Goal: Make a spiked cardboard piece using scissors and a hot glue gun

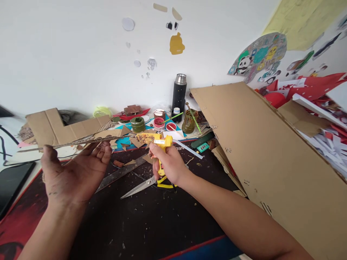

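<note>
My left hand [77,173] is palm up, its thumb and fingers holding a flat cardboard piece [65,145] seen almost edge-on. An upright L-shaped cardboard panel [47,126] rises just behind it; whether the two are joined I cannot tell. A yellow glue gun [146,138], with brown stains on its barrel, is gripped in my right hand [173,162]. Its nozzle points left, at the right end of the cardboard piece. A translucent glue stick [191,149] sticks out of the gun's back. Below lie scissors [139,188] with yellow handles, partly hidden by my right hand.
A metal ruler [119,176] lies on the dark desk mat [151,224]. Behind are paint jars [138,124], a black thermos [179,94] and cardboard scraps. A large cardboard sheet [260,137] leans at the right, beside heaped paper scraps [325,139]. A black tablet-like device [13,184] sits at the left.
</note>
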The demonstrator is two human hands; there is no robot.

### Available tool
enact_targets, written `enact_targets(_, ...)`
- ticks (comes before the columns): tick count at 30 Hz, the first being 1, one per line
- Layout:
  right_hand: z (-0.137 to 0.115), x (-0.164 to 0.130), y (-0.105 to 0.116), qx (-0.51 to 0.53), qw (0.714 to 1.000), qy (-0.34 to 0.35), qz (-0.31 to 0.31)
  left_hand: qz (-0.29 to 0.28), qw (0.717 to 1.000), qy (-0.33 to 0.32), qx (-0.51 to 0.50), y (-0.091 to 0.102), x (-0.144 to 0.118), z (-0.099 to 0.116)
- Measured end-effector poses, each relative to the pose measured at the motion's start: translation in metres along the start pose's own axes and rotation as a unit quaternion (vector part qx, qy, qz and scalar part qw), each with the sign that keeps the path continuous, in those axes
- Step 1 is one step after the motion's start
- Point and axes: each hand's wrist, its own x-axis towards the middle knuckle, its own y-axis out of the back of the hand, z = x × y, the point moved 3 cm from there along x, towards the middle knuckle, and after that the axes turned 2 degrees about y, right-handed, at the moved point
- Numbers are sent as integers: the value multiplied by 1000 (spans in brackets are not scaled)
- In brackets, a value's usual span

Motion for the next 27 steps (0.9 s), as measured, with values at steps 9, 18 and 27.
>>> enact_targets(9, 2, 1, 0, 2, 1000, -3, 2, -1, 1000, -1, 4, 0, 0, 1)
enact_targets(18, -2, -1, -2, 10, 1000, -4, 6, -13, 1000, 3, -10, 1, 1, 0)
enact_targets(27, -3, -1, -1, -5, 1000, -14, 6, -7, 1000, 2, -1, 0, 1, 0)
